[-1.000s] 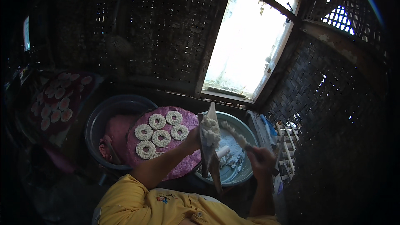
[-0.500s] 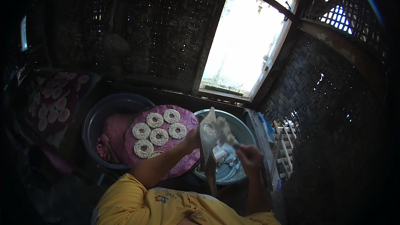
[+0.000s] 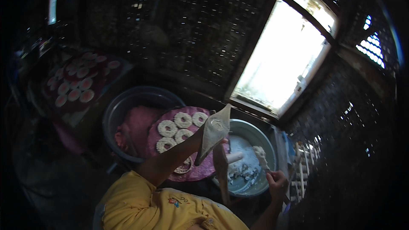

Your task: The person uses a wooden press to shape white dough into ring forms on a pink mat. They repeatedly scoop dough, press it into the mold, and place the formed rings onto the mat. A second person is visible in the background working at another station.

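Observation:
My left hand (image 3: 199, 141) is closed round a pale, diamond-shaped cloth-like piece (image 3: 214, 128) with a whitish round patch on it, and hides part of its own fingers behind it. Below its forearm and beyond lies a round pink-covered tray (image 3: 203, 169) carrying several whitish dough rings (image 3: 182, 120). Pinched in my right hand (image 3: 277, 181) is the end of a thin tool, perhaps a spatula (image 3: 260, 155), its far part coated with whitish dough. That tool is over the right side of a grey-green basin (image 3: 269, 138) holding white batter-like dough (image 3: 245, 166).
A pale cylinder (image 3: 234, 157) and a wooden slat (image 3: 221, 174) stand at the basin's left side. Left of the tray, a dark tub (image 3: 111, 113) contains a pink mass (image 3: 138, 123). Pink-centred rounds (image 3: 86, 84) lie farther left. A white lattice (image 3: 301, 174) is at right.
My right hand and the coated tool have moved right and down, away from the pale piece. My left hand still holds that piece. The whole view has shifted and tilted.

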The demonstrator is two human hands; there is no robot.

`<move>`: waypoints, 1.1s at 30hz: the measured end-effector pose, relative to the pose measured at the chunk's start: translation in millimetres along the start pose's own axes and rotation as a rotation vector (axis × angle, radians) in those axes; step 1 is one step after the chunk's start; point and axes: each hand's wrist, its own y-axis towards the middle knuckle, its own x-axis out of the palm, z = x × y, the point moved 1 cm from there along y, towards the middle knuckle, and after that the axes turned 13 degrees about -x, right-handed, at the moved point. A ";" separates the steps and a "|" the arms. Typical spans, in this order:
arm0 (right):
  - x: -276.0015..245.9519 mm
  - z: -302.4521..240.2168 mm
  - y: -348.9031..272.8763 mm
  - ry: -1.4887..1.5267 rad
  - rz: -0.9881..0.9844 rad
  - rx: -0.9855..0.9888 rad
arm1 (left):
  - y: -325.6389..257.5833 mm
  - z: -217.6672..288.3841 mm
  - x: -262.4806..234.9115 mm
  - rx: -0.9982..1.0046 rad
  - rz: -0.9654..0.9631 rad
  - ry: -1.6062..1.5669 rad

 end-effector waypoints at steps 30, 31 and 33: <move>28.0 -220.4 13.9 0.338 -0.259 -1.127 | -151.4 41.9 91.4 0.168 0.552 2.003; 29.5 -219.3 10.8 0.322 -0.246 -1.138 | -150.0 41.4 90.8 0.218 0.547 1.992; 36.9 -217.4 4.4 0.319 -0.228 -1.159 | -147.9 37.4 88.8 0.333 0.516 1.974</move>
